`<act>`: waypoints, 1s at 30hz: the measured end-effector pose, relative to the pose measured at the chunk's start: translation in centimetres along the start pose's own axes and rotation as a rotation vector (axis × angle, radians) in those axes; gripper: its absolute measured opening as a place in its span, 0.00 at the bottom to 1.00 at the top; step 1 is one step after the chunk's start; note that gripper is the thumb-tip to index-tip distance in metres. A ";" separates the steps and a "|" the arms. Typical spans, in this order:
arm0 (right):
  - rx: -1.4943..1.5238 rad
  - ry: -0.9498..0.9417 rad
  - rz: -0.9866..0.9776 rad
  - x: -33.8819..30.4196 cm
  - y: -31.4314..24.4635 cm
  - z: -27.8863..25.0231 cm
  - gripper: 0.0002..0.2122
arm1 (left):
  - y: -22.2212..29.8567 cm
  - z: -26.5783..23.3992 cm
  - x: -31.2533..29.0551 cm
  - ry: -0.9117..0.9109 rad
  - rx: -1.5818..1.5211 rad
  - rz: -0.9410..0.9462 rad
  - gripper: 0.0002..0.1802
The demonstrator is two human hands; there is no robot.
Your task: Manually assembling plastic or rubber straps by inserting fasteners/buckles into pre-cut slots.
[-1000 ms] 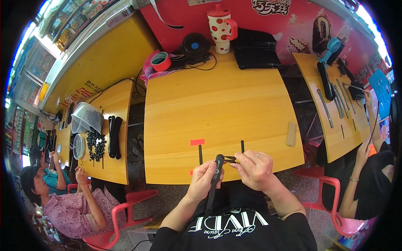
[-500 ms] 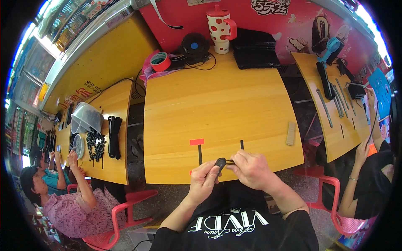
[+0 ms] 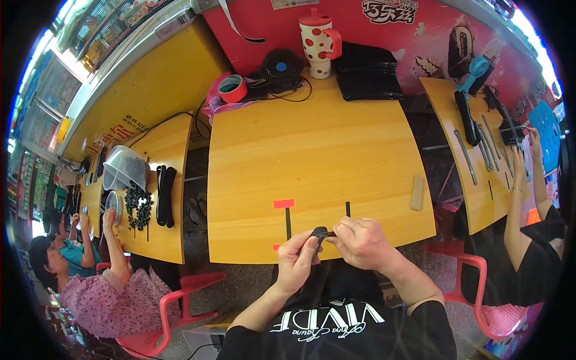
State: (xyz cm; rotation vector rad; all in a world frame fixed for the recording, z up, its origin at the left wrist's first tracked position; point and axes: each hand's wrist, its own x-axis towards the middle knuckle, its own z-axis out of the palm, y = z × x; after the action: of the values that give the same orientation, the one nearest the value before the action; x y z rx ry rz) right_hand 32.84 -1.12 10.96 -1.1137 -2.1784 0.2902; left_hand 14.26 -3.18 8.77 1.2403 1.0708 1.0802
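Observation:
Just above the table's front edge, my left hand [image 3: 298, 262] pinches a dark woven-looking strap [image 3: 320, 233], which bends in a small loop over the fingertips. My right hand [image 3: 362, 244] is closed at the loop's right side, gripping a dark narrow end of it. Its fingers hide most of that end. Both hands are close together, near a black strip mark [image 3: 288, 223] and a red tape piece [image 3: 284, 204] on the wooden table [image 3: 318, 150]. A second black mark [image 3: 347, 209] lies beyond my right hand.
A ribbed beige block [image 3: 416, 192] lies at the table's right. Along the back stand a red tape roll [image 3: 232, 88], black fan [image 3: 282, 65], spotted tumbler [image 3: 316, 45] and black stacked pouches [image 3: 369, 81]. People work at side tables, left with small black pieces [image 3: 138, 207].
The strap's loop has turned and now arches wider over my left fingertips. My hands stay nearly in place. At the right table, the other person's hands have moved together toward the black object.

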 end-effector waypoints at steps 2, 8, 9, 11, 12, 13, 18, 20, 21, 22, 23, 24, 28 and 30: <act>-0.032 0.029 -0.022 -0.1 0.0 0.2 0.09 | 0.1 0.2 0.0 0.000 -0.104 -0.080 0.14; -0.423 0.048 -0.130 -0.3 -0.4 0.2 0.08 | 0.3 0.0 0.2 -0.046 -0.300 -0.302 0.13; -0.517 0.024 -0.152 -0.4 -0.4 0.2 0.08 | 0.3 0.1 0.1 -0.030 -0.283 -0.297 0.13; -0.439 0.024 -0.102 -0.1 -0.9 0.0 0.09 | 0.4 0.2 0.0 -0.015 -0.266 -0.293 0.13; -0.360 0.024 -0.054 0.0 -1.0 -0.1 0.09 | 0.6 0.3 -0.1 0.012 -0.259 -0.278 0.13; -0.360 0.024 -0.056 -0.1 -1.0 0.0 0.09 | 0.7 0.4 -0.2 0.039 -0.252 -0.262 0.13; -0.135 -0.006 0.066 0.0 -0.7 -0.2 0.13 | -0.4 0.4 -0.4 0.040 -0.192 -0.127 0.13; -0.193 -0.017 0.050 0.1 -0.8 -0.3 0.13 | -0.5 0.3 -0.7 0.038 -0.187 -0.099 0.13; -0.251 -0.025 0.034 0.2 -0.9 -0.4 0.14 | -0.5 0.2 -0.7 0.028 -0.227 -0.132 0.13; -0.253 -0.024 0.034 0.1 -0.8 -0.3 0.14 | -0.5 0.2 -0.7 0.018 -0.266 -0.166 0.13; -0.228 -0.006 0.048 0.0 -0.7 0.0 0.14 | -0.6 0.2 -0.7 0.017 -0.267 -0.165 0.13; -0.201 0.013 0.060 -0.2 -0.6 0.3 0.15 | -0.6 0.2 -0.6 -0.007 -0.375 -0.184 0.13; -0.142 0.071 0.089 -0.4 -0.8 1.1 0.15 | -0.9 0.3 -0.5 -0.050 -0.519 -0.160 0.13; -0.192 0.085 0.054 -0.3 -0.7 0.7 0.16 | -0.7 0.1 -0.3 -0.046 -0.447 -0.147 0.12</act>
State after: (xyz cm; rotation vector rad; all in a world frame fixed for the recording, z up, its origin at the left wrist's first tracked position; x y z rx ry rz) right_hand 32.02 -1.68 10.62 -1.2678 -2.1378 0.0558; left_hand 14.28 -3.52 8.13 0.8128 0.8136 1.0977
